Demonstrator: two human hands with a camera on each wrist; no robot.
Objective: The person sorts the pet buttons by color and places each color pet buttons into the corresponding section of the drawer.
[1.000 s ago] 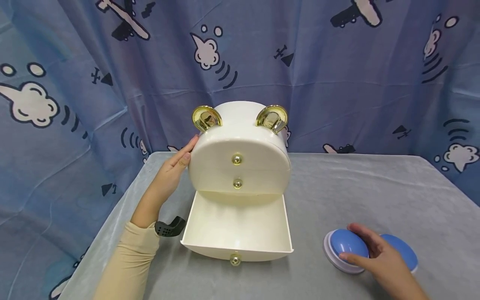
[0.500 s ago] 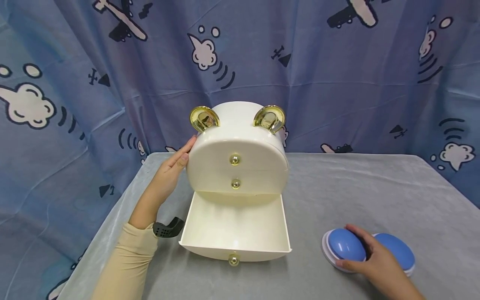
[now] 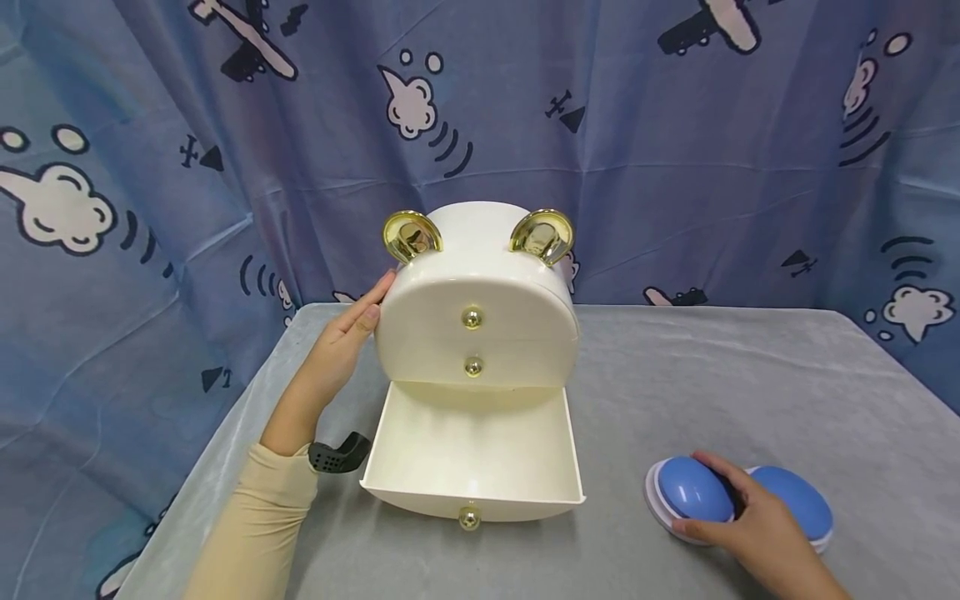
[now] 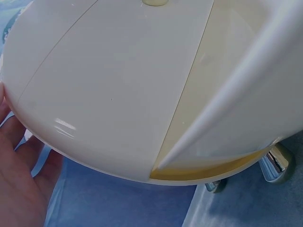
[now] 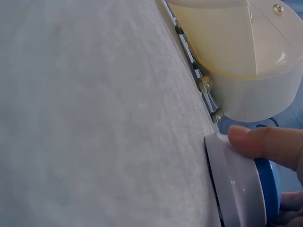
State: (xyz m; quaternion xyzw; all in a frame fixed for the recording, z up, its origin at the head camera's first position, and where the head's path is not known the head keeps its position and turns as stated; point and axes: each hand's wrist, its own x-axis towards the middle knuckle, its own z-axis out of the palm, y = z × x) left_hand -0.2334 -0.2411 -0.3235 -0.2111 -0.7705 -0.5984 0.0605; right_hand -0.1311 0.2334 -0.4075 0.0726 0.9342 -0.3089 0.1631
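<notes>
A white storage box [image 3: 476, 333] with gold ears and gold knobs stands mid-table in the head view. Its bottom drawer [image 3: 471, 450] is pulled out, with a bare floor. My left hand [image 3: 333, 354] lies against the box's left side, fingers fairly straight; the left wrist view shows fingertips at the box's edge. At right, my right hand [image 3: 757, 521] grips a blue-domed push button [image 3: 693, 489] with a white base, thumb on the near side and fingers on the far side. In the right wrist view, the thumb [image 5: 265, 144] presses the white base, which sits on the table.
A second blue-domed push button [image 3: 798, 500] stands just right of the first, partly hidden by my right hand. The grey cloth-covered table [image 3: 712, 375] reaches back to a blue patterned curtain [image 3: 510, 100]. A black band [image 3: 340, 454] is on my left wrist.
My right thumb has slid from the blue dome down to the button's white base, and the hand has shifted slightly left. My left hand and the box have stayed put.
</notes>
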